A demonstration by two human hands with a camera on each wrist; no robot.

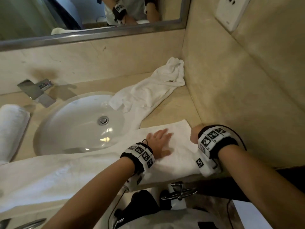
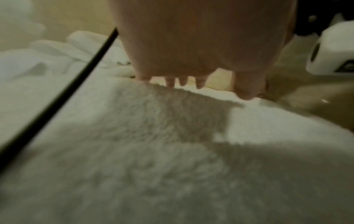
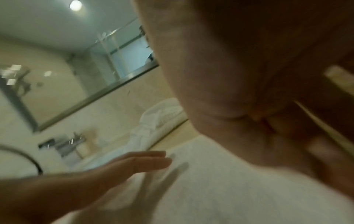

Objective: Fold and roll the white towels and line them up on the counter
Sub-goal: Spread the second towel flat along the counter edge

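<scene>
A long white towel (image 1: 178,156) lies flat along the counter's front edge, running from the far left to the right wall. My left hand (image 1: 159,142) presses on its right part with straight, spread fingers; the left wrist view shows the fingertips (image 2: 170,82) on the towel (image 2: 153,151). My right hand (image 1: 194,135) sits at the towel's right end with its fingers curled over that end, partly hidden behind the wrist band. The right wrist view is blurred and shows the right palm (image 3: 249,75), the towel (image 3: 229,189) and the left hand (image 3: 114,169).
A crumpled white towel (image 1: 158,86) trails from the back right corner to the sink (image 1: 74,121). A rolled towel (image 1: 11,129) stands at the far left. The faucet (image 1: 36,93) is behind the sink, with a mirror (image 1: 82,17) above. The side wall (image 1: 239,80) stands close on the right.
</scene>
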